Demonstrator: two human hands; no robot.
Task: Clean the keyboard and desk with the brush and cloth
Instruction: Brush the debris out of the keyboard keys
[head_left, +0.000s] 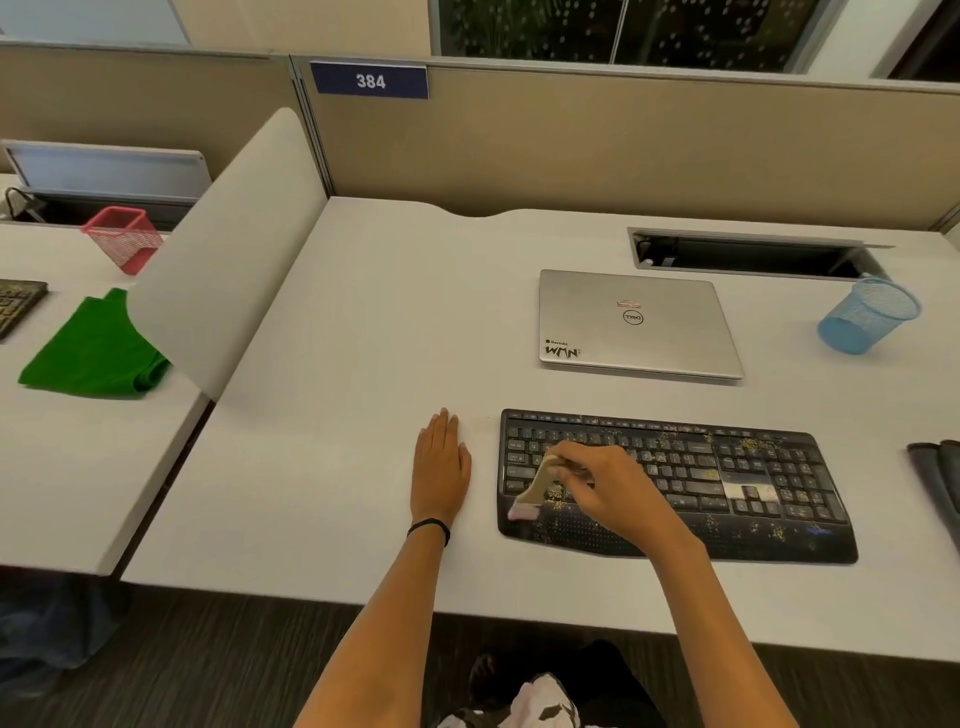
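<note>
The right hand (597, 483) grips the brush (537, 483), bristles down on the keyboard's (753, 483) left end. The keyboard runs left to right, and crumbs (750, 444) lie toward its right half. The left hand (441, 467) rests flat on the table (363, 338) just left of it. The cloth (93, 353) lies well left, on the next table.

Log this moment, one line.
step: brushing | right hand: grips brush, bristles on keyboard left front | left hand: flat on desk | debris: yellow specks across keys | cloth: on neighbouring desk
</note>
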